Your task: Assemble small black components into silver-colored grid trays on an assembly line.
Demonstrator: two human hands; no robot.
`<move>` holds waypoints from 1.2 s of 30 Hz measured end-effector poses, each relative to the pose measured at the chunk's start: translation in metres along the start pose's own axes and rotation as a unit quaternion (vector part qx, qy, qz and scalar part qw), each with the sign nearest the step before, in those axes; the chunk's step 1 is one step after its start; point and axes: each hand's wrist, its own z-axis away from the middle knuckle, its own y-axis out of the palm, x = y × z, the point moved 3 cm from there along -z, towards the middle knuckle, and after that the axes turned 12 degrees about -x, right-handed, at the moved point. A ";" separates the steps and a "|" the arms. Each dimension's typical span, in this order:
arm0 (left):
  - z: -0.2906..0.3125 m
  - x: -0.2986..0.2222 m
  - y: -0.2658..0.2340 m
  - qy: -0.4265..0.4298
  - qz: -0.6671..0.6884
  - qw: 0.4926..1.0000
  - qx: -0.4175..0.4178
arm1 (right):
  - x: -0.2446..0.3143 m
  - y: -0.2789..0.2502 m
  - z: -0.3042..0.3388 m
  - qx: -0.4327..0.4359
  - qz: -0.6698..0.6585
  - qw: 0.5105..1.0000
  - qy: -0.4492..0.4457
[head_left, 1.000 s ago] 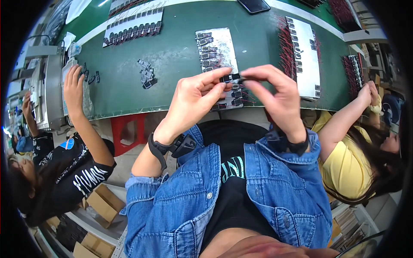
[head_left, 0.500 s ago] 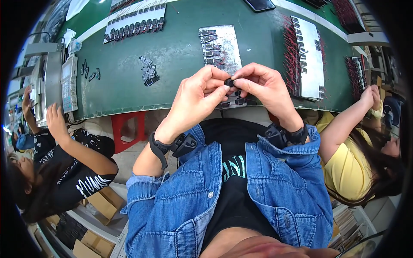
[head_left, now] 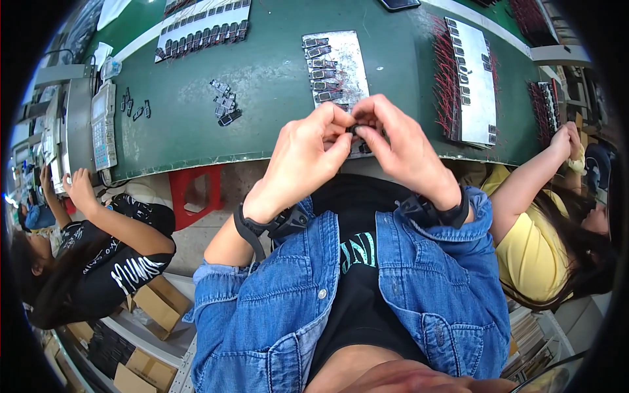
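Observation:
Between my two hands, at the near edge of the bench, is a small black part. Fingertips cover most of it. My left hand pinches it from the left with thumb and fingers. From the right, the bent fingers and thumb of my right hand close on it too. Just beyond my fingers lies a pale metal plate, its left side lined with a column of small black rectangular modules with thin red wires. My hands hide the plate's near end.
Loose modules lie in a pile on the green bench, left of the plate. Plates of wired modules stand at the far left and right. Co-workers sit on both sides. A red stool is under the bench.
My fingers have drawn closer around the small black part, hiding more of it, and my right fingers have turned. The left co-worker's hands have moved down and closer together.

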 end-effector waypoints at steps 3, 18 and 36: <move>0.006 -0.004 -0.001 0.027 -0.052 0.998 -0.005 | 0.008 -0.006 -0.001 -0.022 0.051 0.998 -0.037; 0.012 0.009 -0.156 0.110 -0.038 0.909 -0.401 | -0.011 -0.015 -0.011 -0.088 0.168 0.973 -0.135; 0.026 0.017 -0.111 0.195 -0.487 0.822 -0.221 | 0.021 -0.158 0.069 -0.352 0.362 0.862 -0.055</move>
